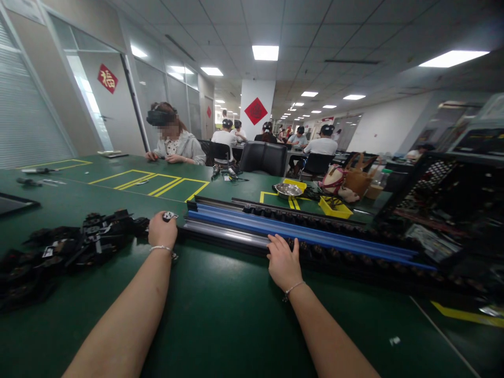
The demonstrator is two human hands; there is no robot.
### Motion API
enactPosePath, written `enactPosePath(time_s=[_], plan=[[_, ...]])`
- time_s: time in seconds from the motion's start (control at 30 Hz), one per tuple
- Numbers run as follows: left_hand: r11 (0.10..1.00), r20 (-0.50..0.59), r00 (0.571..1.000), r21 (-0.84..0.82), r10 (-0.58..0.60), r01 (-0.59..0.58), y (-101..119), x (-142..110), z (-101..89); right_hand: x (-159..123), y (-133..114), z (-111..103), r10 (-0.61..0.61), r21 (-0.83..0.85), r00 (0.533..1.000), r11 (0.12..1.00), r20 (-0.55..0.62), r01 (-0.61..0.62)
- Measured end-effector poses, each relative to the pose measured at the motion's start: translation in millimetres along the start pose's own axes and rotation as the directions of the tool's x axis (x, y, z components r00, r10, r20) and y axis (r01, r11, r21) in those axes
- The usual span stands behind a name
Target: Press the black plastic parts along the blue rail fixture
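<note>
At the left end of a long rail assembly, my left hand (162, 231) is closed on a small black-and-white part (170, 215). The fingers hide much of that part. My right hand (285, 262) lies palm down with its fingers spread. Its fingertips touch the near side of the assembly, by a silver strip (232, 234). Behind that strip runs a long blue rail (299, 231), with rows of black parts along both sides. Left of my left hand spreads a pile of black plastic parts (94, 233).
A metal bowl (289, 190) and a yellow tray (334, 208) stand beyond the rail. Bags (356, 176) sit at the back right, near a dark rack (429, 205). Across the green table (220, 315), a person (177, 142) wearing a headset sits working.
</note>
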State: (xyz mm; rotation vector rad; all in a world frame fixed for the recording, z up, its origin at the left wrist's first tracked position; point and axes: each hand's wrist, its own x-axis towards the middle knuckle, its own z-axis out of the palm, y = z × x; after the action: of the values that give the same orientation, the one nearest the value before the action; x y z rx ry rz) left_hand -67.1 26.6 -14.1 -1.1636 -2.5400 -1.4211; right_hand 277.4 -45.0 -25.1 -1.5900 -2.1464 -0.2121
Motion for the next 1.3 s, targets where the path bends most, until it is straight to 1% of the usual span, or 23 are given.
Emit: enactPosePath(time_s=[0.07, 0.13, 0.17, 0.23, 0.3, 0.4, 0.47, 0.57, 0.7, 0.8, 0.93, 1.03, 1.13, 1.23, 1.27, 1.3], plan=[[0.998, -0.050, 0.997, 0.039, 0.056, -0.054, 6, -2, -5.5, 0, 1, 0, 0.001, -0.007, 1.000, 1.000, -0.003, -0.001], [0.984, -0.133, 0.981, 0.127, 0.141, -0.125, 9, -1, -13.5, -1, 1, 0, -0.001, -0.013, 1.000, 1.000, -0.003, 0.001], [0.975, -0.180, 0.970, 0.177, 0.165, -0.133, 7, 2, -18.3, -1, 1, 0, -0.004, -0.015, 1.000, 1.000, -0.004, 0.004], [0.956, -0.249, 0.953, 0.273, 0.175, -0.104, -1, 11, -28.7, -1, 1, 1, -0.010, -0.015, 1.000, 1.000, -0.010, 0.010], [0.933, -0.275, 0.951, 0.359, 0.142, -0.035, -13, 20, -38.2, -1, 2, 2, -0.014, -0.009, 1.000, 1.000, -0.015, 0.014], [0.884, -0.244, 0.967, 0.466, 0.075, 0.049, -28, 28, -46.8, -1, 2, 3, -0.015, 0.005, 1.000, 1.000, -0.024, 0.015], [0.859, -0.217, 0.975, 0.506, 0.047, 0.071, -31, 28, -47.9, -1, 3, 2, -0.018, 0.015, 0.999, 1.000, -0.034, 0.018], [0.865, -0.208, 0.978, 0.492, 0.007, 0.099, -29, 26, -46.5, -2, 2, -1, -0.025, 0.032, 0.999, 0.999, -0.044, 0.026], [0.906, -0.211, 0.976, 0.400, -0.057, 0.140, -29, 26, -45.0, -2, 0, -6, -0.009, 0.048, 0.999, 0.999, -0.053, 0.012], [0.932, -0.227, 0.973, 0.340, -0.046, 0.123, -32, 24, -43.6, 0, -1, -7, 0.038, 0.046, 0.995, 0.998, -0.092, -0.034], [0.957, -0.300, 0.950, 0.291, 0.089, 0.003, -28, 16, -40.8, 1, -1, -6, 0.085, 0.028, 0.986, 0.996, -0.144, -0.082], [0.952, -0.310, 0.926, 0.279, 0.213, -0.125, -17, 8, -39.0, 1, -2, -3, 0.102, 0.016, 0.981, 0.995, -0.165, -0.101], [0.929, -0.273, 0.901, 0.250, 0.338, -0.273, -2, -1, -35.0, 1, -3, -2, 0.112, 0.010, 0.979, 0.994, -0.173, -0.112], [0.880, -0.199, 0.863, 0.217, 0.463, -0.422, 18, -17, -24.6, 1, -5, -2, 0.121, 0.006, 0.978, 0.992, -0.171, -0.122], [0.849, -0.155, 0.841, 0.205, 0.519, -0.486, 26, -25, -19.6, 1, -5, -2, 0.124, 0.006, 0.978, 0.992, -0.171, -0.125], [0.809, -0.098, 0.809, 0.187, 0.580, -0.558, 33, -36, -14.0, 1, -5, -3, 0.126, 0.006, 0.977, 0.992, -0.170, -0.127]])
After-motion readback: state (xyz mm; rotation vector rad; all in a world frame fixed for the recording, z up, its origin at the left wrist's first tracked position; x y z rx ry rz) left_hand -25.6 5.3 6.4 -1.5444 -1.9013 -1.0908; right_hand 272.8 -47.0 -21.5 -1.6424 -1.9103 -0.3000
